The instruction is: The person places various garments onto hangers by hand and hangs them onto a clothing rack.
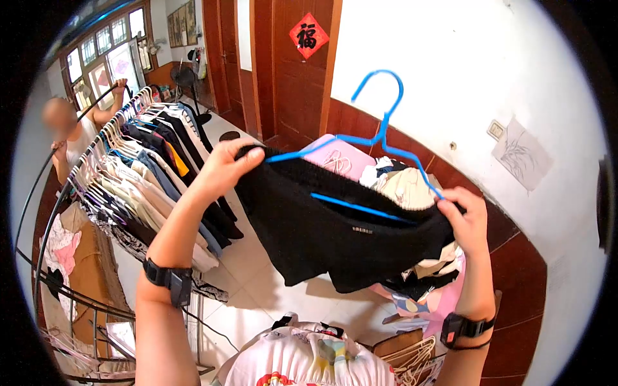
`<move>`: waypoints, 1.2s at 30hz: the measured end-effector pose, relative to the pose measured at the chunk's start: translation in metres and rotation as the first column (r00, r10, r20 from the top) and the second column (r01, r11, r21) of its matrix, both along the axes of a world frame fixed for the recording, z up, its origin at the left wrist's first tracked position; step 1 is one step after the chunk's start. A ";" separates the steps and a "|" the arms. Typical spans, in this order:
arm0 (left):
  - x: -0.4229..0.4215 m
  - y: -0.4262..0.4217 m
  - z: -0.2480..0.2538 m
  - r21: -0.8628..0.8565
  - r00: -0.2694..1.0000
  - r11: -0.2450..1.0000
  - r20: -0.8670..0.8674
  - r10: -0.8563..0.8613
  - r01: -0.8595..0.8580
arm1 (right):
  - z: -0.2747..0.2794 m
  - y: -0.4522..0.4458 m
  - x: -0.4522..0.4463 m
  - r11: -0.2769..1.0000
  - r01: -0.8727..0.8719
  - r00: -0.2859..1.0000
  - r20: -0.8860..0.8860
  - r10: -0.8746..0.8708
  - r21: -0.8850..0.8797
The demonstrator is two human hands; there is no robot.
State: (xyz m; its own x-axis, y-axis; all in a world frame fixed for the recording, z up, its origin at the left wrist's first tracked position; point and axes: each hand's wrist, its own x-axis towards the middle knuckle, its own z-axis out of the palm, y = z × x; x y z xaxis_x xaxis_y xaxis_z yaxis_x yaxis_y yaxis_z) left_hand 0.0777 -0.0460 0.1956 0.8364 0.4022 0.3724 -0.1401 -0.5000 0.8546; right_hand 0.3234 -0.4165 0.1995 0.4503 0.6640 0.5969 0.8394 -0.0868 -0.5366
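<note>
Patterned white clothing [315, 354] lies nearest us. Beyond it, above the tiled floor [248, 283], our left hand [235, 164] and right hand [467, 219] each pinch one end of the black shorts [335, 241], plain and short-legged, with a gathered waist and a small pale label [362, 229]. We see the blue hanger [385, 121] partly inside the waist opening.

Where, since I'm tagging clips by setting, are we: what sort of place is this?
Probably a room in a home, though a small shop isn't ruled out: a brown door bearing a red paper diamond, a black fan and a long row of hanging clothes.
</note>
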 end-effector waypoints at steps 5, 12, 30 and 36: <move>-0.024 -0.016 -0.095 0.287 0.962 0.955 -0.272 0.007 0.074 | -0.085 -0.021 -0.033 0.988 0.041 0.989 -0.134 -0.061 -0.151; -0.036 -0.055 -0.123 0.241 0.950 0.969 -0.312 0.022 0.057 | -0.097 -0.034 -0.061 0.993 0.053 0.983 -0.172 -0.071 -0.105; -0.184 -0.079 -0.133 0.356 0.840 0.856 -0.260 0.476 -0.375 | -0.164 -0.038 -0.089 0.717 -0.682 0.412 -0.886 0.212 -0.145; -0.238 -0.069 -0.122 0.350 0.810 0.804 -0.175 0.560 -0.481 | -0.134 0.024 -0.134 0.577 -0.817 0.270 -0.890 0.367 -0.010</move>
State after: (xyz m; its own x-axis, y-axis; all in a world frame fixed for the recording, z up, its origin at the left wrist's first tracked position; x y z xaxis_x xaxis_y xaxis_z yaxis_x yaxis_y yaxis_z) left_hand -0.1599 -0.1153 0.0732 0.6094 0.7174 0.3376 0.4144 -0.6512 0.6357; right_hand 0.1898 -0.3928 0.0656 -0.1168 0.9838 -0.1358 0.0237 -0.1340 -0.9907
